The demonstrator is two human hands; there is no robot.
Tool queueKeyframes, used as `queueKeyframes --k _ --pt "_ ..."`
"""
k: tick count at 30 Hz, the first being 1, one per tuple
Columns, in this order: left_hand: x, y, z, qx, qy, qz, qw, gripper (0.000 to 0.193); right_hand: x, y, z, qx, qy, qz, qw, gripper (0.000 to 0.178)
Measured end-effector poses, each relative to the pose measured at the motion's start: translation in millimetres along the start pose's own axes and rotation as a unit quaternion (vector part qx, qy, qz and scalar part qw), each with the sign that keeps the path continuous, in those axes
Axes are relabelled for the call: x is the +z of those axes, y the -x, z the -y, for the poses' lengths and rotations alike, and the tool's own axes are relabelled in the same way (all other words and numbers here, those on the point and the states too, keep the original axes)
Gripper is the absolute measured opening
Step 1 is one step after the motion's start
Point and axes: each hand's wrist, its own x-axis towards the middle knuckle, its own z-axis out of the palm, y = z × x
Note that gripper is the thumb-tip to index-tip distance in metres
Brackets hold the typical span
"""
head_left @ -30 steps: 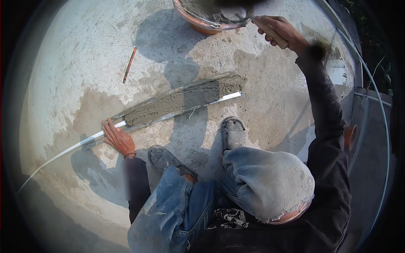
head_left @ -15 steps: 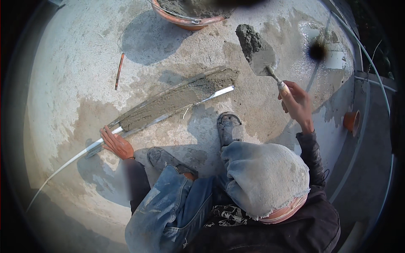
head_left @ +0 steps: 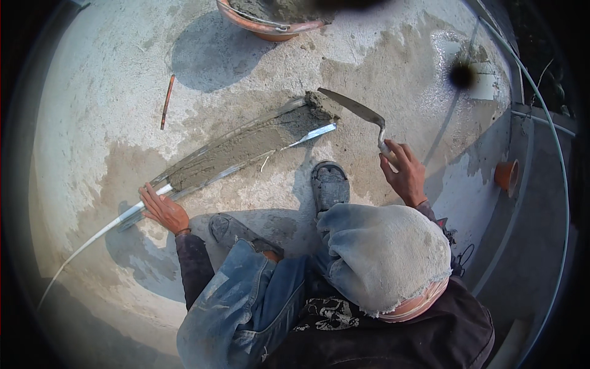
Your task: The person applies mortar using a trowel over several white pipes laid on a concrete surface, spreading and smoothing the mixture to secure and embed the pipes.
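Observation:
My right hand [head_left: 404, 174] is closed around the handle of a trowel [head_left: 356, 109]. The trowel's blade is tilted on edge, with its tip at a lump of wet mortar [head_left: 316, 107] at the far right end of a long form. Wet mortar fills the narrow form [head_left: 230, 133] between two long edge strips. At its near left end, my left hand [head_left: 165, 208] grips a white pipe [head_left: 126, 215], fingers laid over it. The pipe's end meets the mortar, and its other part curves away to the lower left.
An orange bucket [head_left: 270, 31] of mortar with a wire handle stands at the far side. A thin reddish stick [head_left: 167, 101] lies on the concrete floor [head_left: 110, 80]. At right are a small orange pot [head_left: 506, 174] and a pale hose [head_left: 541, 98]. My sandalled feet [head_left: 330, 184] are close to the form.
My right hand has swung the trowel left and turned the blade on edge. Its mortar load is now off the blade, at the form's far right end. My left hand stays on the pipe.

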Motion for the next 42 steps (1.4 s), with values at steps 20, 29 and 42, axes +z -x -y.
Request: queueKeyframes --k 20,29,42 --pt "0 1 1 0.0 0.0 -0.005 1.0 0.054 -25 -50 -21 -0.122 0.036 0.039 0.991 0.034" --pt "0 0 0 0.001 -0.003 -0.009 1.0 0.053 -24 -102 -26 -0.211 0.072 0.091 0.971 0.036" --pt "1 0 1 0.007 -0.008 -0.004 1.0 0.054 -22 -54 -48 -0.18 0.065 0.099 0.977 0.042"
